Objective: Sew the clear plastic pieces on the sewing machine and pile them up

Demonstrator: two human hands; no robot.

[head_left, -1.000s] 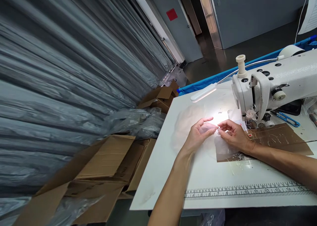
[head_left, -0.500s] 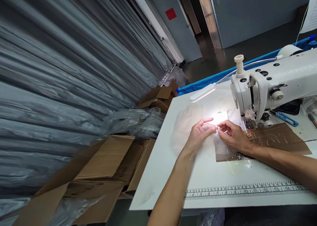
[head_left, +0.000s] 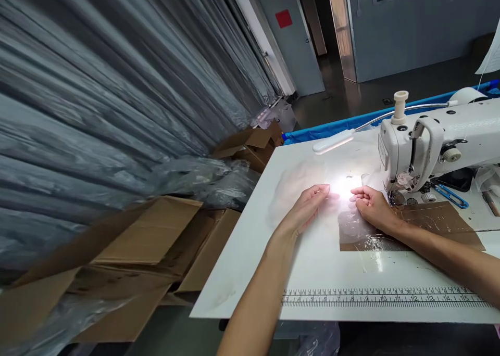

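Sheer pale fabric (head_left: 299,181) lies on the white table, spreading from the left side towards the sewing machine (head_left: 406,142). My left hand (head_left: 312,202) pinches the fabric, some of it over the fingers. To its right, my right hand (head_left: 369,205) has its fingers closed at the fabric too, just left of the needle area. Glare from the lamp (head_left: 334,141) washes out the cloth between the hands. Under my right wrist is a brown sheet (head_left: 437,223) taped to the table.
Blue thread snips (head_left: 451,195) and a dark phone-like object (head_left: 459,179) lie right of the machine head. A printed ruler (head_left: 383,297) runs along the table's near edge. Open cardboard boxes (head_left: 148,236) with plastic stand left of the table, beside a grey curtain (head_left: 97,85).
My hands have moved apart, from fingertips nearly touching to a gap with fabric between them. The camera view has shifted slightly.
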